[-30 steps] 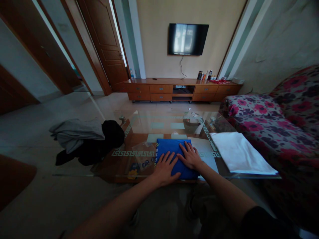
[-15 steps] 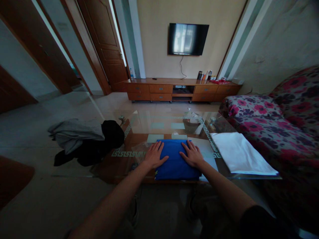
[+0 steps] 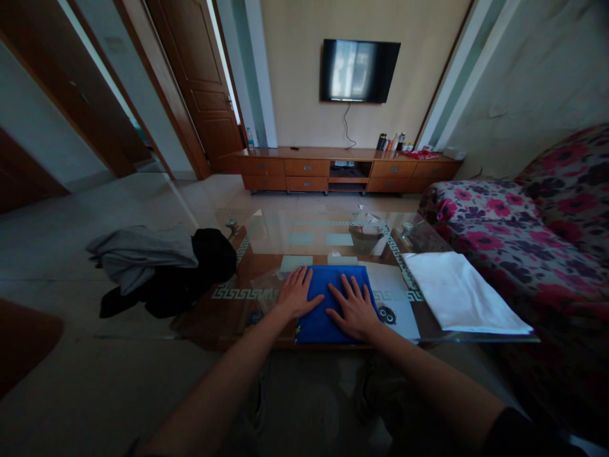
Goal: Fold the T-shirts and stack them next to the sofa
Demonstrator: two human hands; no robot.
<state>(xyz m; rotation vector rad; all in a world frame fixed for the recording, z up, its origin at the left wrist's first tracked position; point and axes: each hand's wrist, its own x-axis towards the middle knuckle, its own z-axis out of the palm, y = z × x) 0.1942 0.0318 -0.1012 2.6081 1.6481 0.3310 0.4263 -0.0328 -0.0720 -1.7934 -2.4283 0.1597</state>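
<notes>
A folded blue cloth (image 3: 318,324), perhaps a garment, lies flat near the front edge of the glass table (image 3: 228,327). My left hand (image 3: 295,293) rests flat on its left side, fingers stretched forward. On its right half lies my right hand (image 3: 356,310), palm down with the fingers spread. Neither hand grips anything. Beneath the cloth, and sticking out to its right, is a white sheet (image 3: 402,311) with a dark round cartoon figure. A folded white cloth (image 3: 464,295) sits farther right on the table.
Grey and black clothes (image 3: 147,260) are heaped at the table's left. A bin (image 3: 366,241) with crumpled white stuff shows towards the far right of the table. A flowered sofa (image 3: 499,235) stands on the right, a low wooden cabinet (image 3: 307,168) beyond.
My right hand has slid left and a little nearer over the blue cloth, its fingers spreading. More of the white sheet and its figure now shows. My left hand has barely moved.
</notes>
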